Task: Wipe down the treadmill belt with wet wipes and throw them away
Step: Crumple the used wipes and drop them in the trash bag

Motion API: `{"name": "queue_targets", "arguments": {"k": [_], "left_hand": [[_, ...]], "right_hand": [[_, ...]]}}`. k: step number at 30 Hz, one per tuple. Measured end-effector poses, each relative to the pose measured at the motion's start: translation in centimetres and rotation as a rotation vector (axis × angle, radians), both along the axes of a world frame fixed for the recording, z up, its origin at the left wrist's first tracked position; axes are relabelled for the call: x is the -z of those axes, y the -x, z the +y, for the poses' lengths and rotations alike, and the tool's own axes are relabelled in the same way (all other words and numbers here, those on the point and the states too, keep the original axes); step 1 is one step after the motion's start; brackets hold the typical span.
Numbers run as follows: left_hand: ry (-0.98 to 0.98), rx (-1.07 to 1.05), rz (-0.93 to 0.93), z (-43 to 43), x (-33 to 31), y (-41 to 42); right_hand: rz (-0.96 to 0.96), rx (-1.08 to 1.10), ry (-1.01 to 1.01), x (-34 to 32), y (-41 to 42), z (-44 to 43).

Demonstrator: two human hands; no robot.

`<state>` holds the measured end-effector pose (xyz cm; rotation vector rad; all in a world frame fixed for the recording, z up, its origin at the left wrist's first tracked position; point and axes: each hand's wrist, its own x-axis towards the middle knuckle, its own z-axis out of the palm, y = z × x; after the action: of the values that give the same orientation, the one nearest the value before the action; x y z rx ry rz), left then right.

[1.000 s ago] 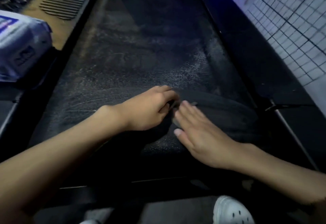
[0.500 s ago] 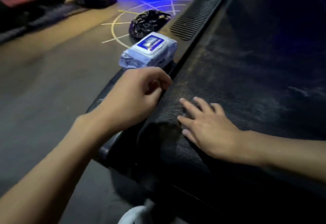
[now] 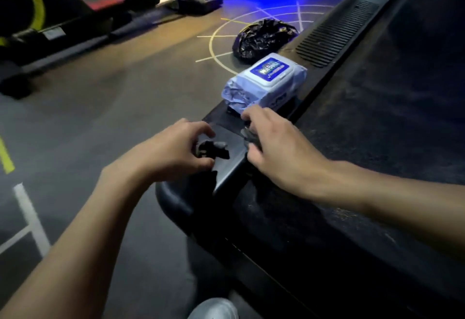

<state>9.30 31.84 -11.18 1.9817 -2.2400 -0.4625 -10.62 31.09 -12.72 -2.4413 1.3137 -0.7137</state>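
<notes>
My left hand (image 3: 176, 150) is curled around a dark, dirty crumpled wipe (image 3: 212, 149) over the treadmill's left side rail (image 3: 226, 167). My right hand (image 3: 279, 150) reaches across from the belt (image 3: 377, 122), and its fingers bend down over a second grey wad of wipe (image 3: 247, 134) at the rail's edge. Just beyond both hands, the white and blue wet wipes pack (image 3: 266, 82) lies on the rail with its lid closed. The belt looks dusty and streaked.
A crumpled black trash bag (image 3: 264, 39) lies on the floor past the pack, beside the ribbed rail section (image 3: 337, 34). Other gym equipment (image 3: 75, 17) stands at the far left. My shoe (image 3: 214, 308) shows at the bottom edge.
Both hands have moved left off the belt onto the side rail, closer to the wipes pack. My right hand, flat on the belt before, now curls over a grey wad.
</notes>
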Motion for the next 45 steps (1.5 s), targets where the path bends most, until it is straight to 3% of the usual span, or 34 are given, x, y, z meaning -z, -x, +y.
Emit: {"name": "queue_targets", "arguments": {"k": [5,8,12,15,17,21,35,45], "left_hand": [[0.159,-0.065,0.028,-0.5,1.5,0.5],[0.222,-0.165,0.142,-1.1,2.4,0.5],[0.112,-0.368,0.589,-1.7,2.6,1.2],[-0.077,-0.598,1.095,-2.4,0.8,2.7],[-0.101,-0.692,1.222,-3.0,-0.8,3.6],[-0.164,-0.683,1.139,-4.3,-4.7,5.9],[-0.296,-0.914,1.254,-4.4,-25.1,5.3],[-0.294,-0.972,1.305,-6.0,-39.3,1.2]], "right_hand": [[-0.037,-0.061,-0.036,0.6,-3.4,-1.4],[-0.043,-0.100,-0.121,2.0,-4.4,-2.2],[0.045,-0.174,-0.148,3.0,-4.9,-3.4],[-0.103,-0.056,-0.235,1.3,-4.1,-4.0],[-0.182,0.046,-0.300,-0.6,-3.5,-4.3],[-0.191,0.140,-0.405,-5.1,-2.2,-5.0],[-0.423,0.369,-1.102,-25.7,-6.4,-6.3],[-0.424,0.447,-1.191,-40.0,-11.2,-7.9]]}}
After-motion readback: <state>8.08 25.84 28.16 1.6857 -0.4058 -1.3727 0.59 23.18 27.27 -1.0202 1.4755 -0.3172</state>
